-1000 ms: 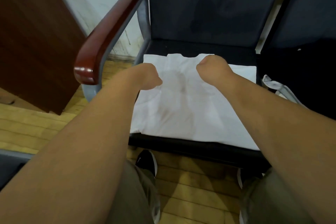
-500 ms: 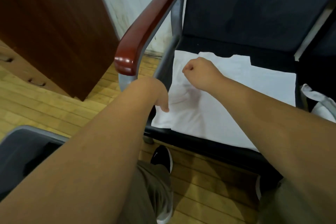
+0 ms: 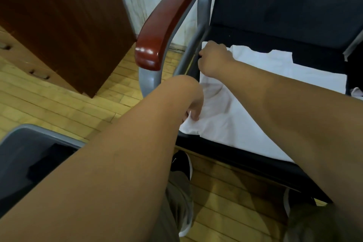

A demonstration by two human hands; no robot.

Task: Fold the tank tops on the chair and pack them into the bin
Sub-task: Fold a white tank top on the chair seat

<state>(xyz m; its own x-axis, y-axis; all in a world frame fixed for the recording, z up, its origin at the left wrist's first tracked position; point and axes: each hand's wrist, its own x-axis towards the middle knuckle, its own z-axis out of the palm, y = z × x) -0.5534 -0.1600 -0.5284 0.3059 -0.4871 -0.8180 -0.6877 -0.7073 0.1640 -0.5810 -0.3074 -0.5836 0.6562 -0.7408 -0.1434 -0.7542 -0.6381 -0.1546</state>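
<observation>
Head view: your left hand point(image 3: 193, 109) and right hand point(image 3: 214, 59) grip the tank top point(image 3: 275, 72) at 9 o'clock (folding step); next, probably carry that edge toward 3 o'clock.

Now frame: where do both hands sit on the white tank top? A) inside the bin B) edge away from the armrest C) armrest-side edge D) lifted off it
C: the right hand grips the far corner and the left hand pinches the near corner of the tank top, both beside the red armrest.
</observation>
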